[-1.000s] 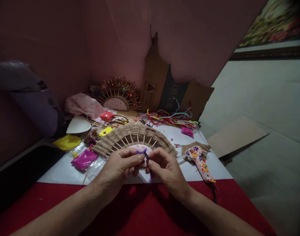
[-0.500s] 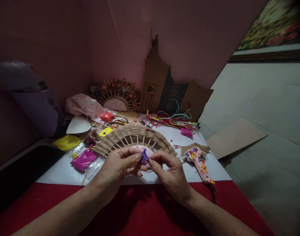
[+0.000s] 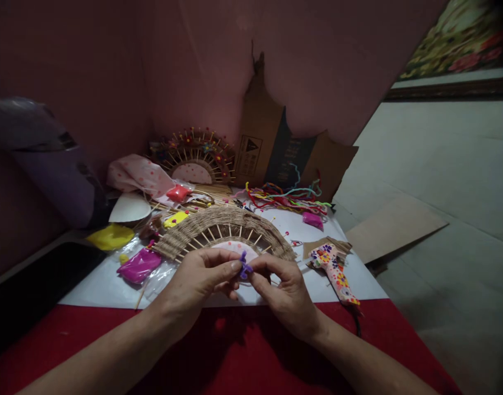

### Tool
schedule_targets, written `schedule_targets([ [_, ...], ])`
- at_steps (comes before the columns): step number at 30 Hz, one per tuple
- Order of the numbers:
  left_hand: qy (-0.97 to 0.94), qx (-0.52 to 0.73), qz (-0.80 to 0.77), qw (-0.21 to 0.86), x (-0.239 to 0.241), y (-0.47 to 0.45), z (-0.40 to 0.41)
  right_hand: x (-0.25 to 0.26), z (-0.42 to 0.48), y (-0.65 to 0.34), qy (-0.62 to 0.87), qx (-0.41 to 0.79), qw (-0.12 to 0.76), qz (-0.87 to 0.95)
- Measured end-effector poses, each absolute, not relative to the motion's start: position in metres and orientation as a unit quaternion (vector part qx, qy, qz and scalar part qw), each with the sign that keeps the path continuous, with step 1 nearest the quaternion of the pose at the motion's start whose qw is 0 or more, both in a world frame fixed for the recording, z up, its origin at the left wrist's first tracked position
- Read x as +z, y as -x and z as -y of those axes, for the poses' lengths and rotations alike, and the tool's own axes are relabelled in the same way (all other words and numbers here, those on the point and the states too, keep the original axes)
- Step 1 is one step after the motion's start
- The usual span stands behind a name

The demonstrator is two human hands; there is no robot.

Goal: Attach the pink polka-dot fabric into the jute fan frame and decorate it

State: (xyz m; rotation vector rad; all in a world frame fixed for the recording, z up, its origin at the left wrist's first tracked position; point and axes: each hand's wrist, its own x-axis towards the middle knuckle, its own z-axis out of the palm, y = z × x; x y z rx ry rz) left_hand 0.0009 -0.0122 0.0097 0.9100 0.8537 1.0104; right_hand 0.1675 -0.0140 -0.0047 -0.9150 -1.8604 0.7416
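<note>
A small purple fuzzy piece, bent like a pipe-cleaner shape (image 3: 245,266), is pinched between both hands above the white sheet. My left hand (image 3: 212,271) grips its left side with thumb and forefinger, the other fingers curled below. From the right, my right hand (image 3: 278,280) holds its other side between thumb and fingertips. Just behind the hands lies a half-round fan (image 3: 235,219) of sticks woven with brown twine; its dotted pale centre (image 3: 230,248) is partly hidden by the fingers.
Several coloured pipe cleaners (image 3: 288,197) lie before torn cardboard (image 3: 260,131). A flower-patterned glue gun (image 3: 333,269) rests at right. At left are magenta clay (image 3: 139,265), a yellow packet (image 3: 110,237) and a dark flat object (image 3: 41,291). A decorated fan (image 3: 191,159) leans at the back.
The purple piece has turned slightly between my fingertips, and its arms now show more spread. Both hands stay in nearly the same place.
</note>
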Motion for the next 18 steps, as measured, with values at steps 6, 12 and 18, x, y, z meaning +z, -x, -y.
schedule_targets([
  [6, -0.414, 0.450, -0.377, 0.696, 0.0052, -0.0019, 0.0120, -0.0053, 0.0151, -0.1671, 0.367, 0.303, 0.437, 0.763],
  [12, -0.376, 0.454, -0.369, 0.719, 0.0062, -0.0023, 0.0118, -0.0074, 0.0140, -0.1670, 0.379, 0.288, 0.434, 0.765],
  [18, -0.352, 0.439, -0.403, 0.722, 0.0118, -0.0012, 0.0134, -0.0071, 0.0106, -0.1703, 0.394, 0.267, 0.420, 0.772],
])
